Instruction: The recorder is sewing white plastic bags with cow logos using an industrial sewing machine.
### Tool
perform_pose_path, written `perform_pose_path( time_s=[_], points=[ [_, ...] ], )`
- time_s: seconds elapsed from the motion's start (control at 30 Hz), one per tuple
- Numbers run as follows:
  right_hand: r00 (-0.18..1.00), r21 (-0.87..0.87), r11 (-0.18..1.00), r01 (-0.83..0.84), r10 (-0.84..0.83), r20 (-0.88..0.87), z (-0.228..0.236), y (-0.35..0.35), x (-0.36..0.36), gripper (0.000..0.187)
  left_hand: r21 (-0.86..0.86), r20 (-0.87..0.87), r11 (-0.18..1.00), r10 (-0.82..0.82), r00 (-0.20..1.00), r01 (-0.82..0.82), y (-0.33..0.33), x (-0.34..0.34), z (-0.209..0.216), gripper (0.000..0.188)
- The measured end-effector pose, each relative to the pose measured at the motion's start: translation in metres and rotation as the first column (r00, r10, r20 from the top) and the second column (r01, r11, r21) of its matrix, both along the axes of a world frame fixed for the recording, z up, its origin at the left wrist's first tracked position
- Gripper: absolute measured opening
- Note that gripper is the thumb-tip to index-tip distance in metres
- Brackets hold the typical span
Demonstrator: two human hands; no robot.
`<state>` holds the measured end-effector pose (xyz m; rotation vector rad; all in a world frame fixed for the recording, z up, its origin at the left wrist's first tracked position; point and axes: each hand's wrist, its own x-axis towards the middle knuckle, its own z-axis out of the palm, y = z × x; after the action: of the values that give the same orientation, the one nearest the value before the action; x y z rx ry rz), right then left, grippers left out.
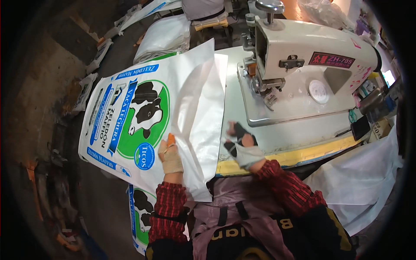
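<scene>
A large white woven sack [197, 108], printed with a cow's head on a green circle and blue bands, spreads across the left side of the table. My left hand [171, 157], in a light fingerless glove with orange on a fingertip, is on the sack by its round blue badge. Its fingers are bent and closed on the material, which creases beside them. My right hand [244, 148], gloved with dark finger covers, is over the table edge, right of the sack. Its fingers are spread with nothing between them. A white sewing machine [303, 47] stands beyond it.
The table [288, 134] has a yellow strip [299, 157] along its front edge. White cloth-like material [359, 182] hangs at right. More folded white sacks [164, 37] are piled behind, and another printed sack [143, 216] shows below. Dark tools and small items [362, 125] crowd the far right.
</scene>
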<state>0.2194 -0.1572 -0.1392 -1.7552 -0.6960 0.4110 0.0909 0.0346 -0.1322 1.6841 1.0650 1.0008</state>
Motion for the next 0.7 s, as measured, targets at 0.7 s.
perform_pose_path(
  time_s=[0.7],
  points=[
    [0.890, 0.097, 0.972, 0.216, -0.237, 0.390, -0.009, 0.097, 0.074, 0.027, 0.748, -0.663, 0.404, 0.426, 0.616, 0.527, 0.137, 0.102, 0.106, 0.034]
  ],
)
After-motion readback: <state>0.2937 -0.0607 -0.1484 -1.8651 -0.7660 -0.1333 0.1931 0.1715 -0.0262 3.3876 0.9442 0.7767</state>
